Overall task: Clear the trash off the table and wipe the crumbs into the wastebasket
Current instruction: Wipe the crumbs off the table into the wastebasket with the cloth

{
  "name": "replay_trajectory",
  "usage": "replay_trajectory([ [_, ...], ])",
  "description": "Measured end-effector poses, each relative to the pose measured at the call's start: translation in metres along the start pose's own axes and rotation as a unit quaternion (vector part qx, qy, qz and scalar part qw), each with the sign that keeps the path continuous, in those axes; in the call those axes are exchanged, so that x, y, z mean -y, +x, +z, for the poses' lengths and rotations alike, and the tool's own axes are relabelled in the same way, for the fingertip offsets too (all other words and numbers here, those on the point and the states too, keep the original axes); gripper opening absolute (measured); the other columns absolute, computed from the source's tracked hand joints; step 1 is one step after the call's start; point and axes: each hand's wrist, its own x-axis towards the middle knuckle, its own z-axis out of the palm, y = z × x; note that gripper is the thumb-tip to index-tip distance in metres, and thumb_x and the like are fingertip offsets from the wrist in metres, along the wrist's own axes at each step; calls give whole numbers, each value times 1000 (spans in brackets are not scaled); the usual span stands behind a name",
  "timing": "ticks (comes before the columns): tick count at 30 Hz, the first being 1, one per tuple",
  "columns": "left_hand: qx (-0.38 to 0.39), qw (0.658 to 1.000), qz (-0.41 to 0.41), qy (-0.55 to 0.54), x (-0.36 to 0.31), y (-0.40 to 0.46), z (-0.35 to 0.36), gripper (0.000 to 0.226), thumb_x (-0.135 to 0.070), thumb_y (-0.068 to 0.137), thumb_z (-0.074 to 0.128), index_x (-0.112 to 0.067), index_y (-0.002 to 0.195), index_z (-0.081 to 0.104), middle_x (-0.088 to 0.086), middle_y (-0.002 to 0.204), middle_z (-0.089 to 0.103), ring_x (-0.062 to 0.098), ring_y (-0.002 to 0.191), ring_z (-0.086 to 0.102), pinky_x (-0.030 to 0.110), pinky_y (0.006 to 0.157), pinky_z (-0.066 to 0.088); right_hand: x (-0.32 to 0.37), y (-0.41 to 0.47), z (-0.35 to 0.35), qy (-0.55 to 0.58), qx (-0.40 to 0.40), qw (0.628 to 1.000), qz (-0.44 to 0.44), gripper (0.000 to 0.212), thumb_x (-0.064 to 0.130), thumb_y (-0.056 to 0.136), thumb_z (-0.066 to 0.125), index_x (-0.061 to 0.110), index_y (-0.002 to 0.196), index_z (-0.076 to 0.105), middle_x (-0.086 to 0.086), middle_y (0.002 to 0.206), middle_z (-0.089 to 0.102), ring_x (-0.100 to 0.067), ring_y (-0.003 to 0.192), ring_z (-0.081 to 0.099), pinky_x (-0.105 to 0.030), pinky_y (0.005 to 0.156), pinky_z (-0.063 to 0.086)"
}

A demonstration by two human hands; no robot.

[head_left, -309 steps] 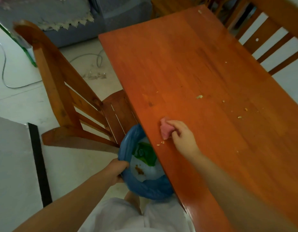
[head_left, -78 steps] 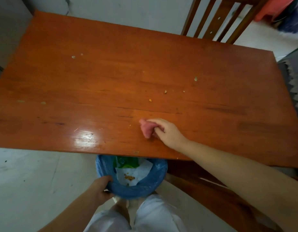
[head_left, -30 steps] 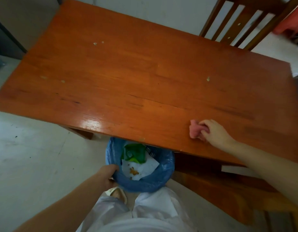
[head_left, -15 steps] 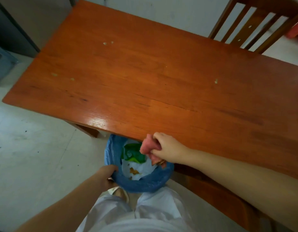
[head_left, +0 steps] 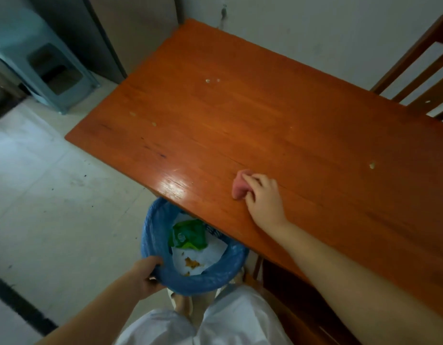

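Hands of one person at an orange-brown wooden table (head_left: 277, 115), seen from a head-worn camera looking down. The table fills the upper right of the view, its near edge running diagonally from 9 o'clock down towards 4 o'clock.

The right hand (head_left: 264, 199), just right of centre, lies on the tabletop with its fingers curled onto a small pink cloth (head_left: 239, 186), pressing it against the wood close to the near edge. The cloth pokes out past the fingertips toward 10 o'clock.

Below the table edge, at about 6 o'clock from the cloth, a round wastebasket (head_left: 198, 278) lined with a blue plastic bag sits partly tucked under the table. The left hand (head_left: 146, 273) is closed around the basket's rim at its 8 o'clock side. Inside the basket lie a crumpled green wrapper (head_left: 189, 236) and a white paper (head_left: 203, 256) with brownish crumbs on it.

Pale crumbs dot the tabletop: two small ones (head_left: 211, 80) toward 12 o'clock, two more (head_left: 143, 119) near the left end at 10 o'clock, and one larger crumb (head_left: 371, 166) at 3 o'clock, well apart from the cloth.

A wooden chair back (head_left: 419, 66) stands at the far side at 2 o'clock. A teal plastic stool (head_left: 41, 63) stands on the pale tiled floor at 10 o'clock. White trousers (head_left: 203, 327) show at 6 o'clock.
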Motion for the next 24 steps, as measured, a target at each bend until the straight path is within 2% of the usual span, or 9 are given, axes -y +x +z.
replay_trajectory([
  [5, -36, 999, 7, -15, -8, 5, 0, 46, 4, 87, 44, 2, 133, 41, 17, 98, 53, 27, 71, 51, 33, 32, 51, 42, 15, 12, 127, 157, 973, -109, 43, 5, 89, 46, 17, 130, 51, -4, 126, 53, -19, 118, 41, -29, 104, 31],
  [8, -36, 999, 0, -29, -14, 4, 1, 33, 4, 88, 45, 0, 121, 45, 15, 87, 52, 27, 71, 52, 34, 31, 51, -2, 83, -24, 185, 26, 982, -27, 40, 5, 84, 47, 16, 121, 59, -5, 123, 61, -22, 116, 52, -39, 106, 38],
  [10, -39, 998, -9, -41, -18, 3, 1, 27, 4, 89, 46, -1, 115, 45, 13, 87, 52, 28, 72, 52, 37, 31, 50, -41, 127, -61, 192, -74, 976, 74, 36, 9, 82, 44, 18, 110, 64, -2, 113, 66, -20, 105, 59, -31, 96, 46],
  [13, -54, 997, -22, -45, -20, 7, 1, 33, 3, 88, 46, 1, 121, 47, 15, 94, 54, 27, 71, 52, 39, 34, 50, -96, 160, -93, 134, -85, 968, 197, 32, 8, 88, 41, 30, 94, 63, 4, 104, 67, -14, 91, 60, -27, 81, 46],
  [15, -64, 997, -23, -48, -22, 8, 2, 39, 4, 87, 45, 1, 126, 46, 16, 104, 54, 28, 71, 52, 39, 34, 50, -109, 165, -86, 112, -82, 966, 218, 31, 12, 87, 39, 31, 95, 62, 0, 106, 67, -22, 97, 61, -37, 89, 49],
  [18, -72, 995, -29, -61, -26, 5, 2, 42, 4, 88, 44, 0, 130, 44, 16, 107, 52, 28, 69, 51, 37, 28, 48, -90, 162, -42, 93, -66, 984, 140, 37, 17, 84, 37, 28, 110, 61, -5, 112, 67, -25, 107, 59, -46, 98, 46],
  [20, -75, 995, -27, -65, -28, 5, 1, 45, 3, 88, 45, 1, 133, 43, 16, 109, 52, 28, 70, 51, 38, 29, 48, -50, 145, -18, 78, -51, 994, 51, 37, 22, 84, 35, 26, 110, 61, 1, 111, 67, -22, 109, 57, -42, 102, 42],
  [22, -65, 995, -27, -72, -32, 6, -1, 43, 4, 88, 45, 3, 131, 45, 16, 96, 55, 29, 70, 51, 38, 30, 49, -4, 118, 0, 106, -32, 993, -28, 32, 12, 87, 40, 22, 106, 64, 11, 107, 62, -15, 108, 53, -36, 104, 37],
  [24, -60, 995, -27, -77, -35, 5, -3, 36, 5, 88, 44, 3, 123, 46, 15, 85, 54, 29, 68, 51, 38, 29, 49, 37, 91, 22, 121, 25, 991, -48, 37, 3, 91, 44, 18, 121, 58, 8, 119, 58, -13, 115, 45, -32, 105, 33],
])
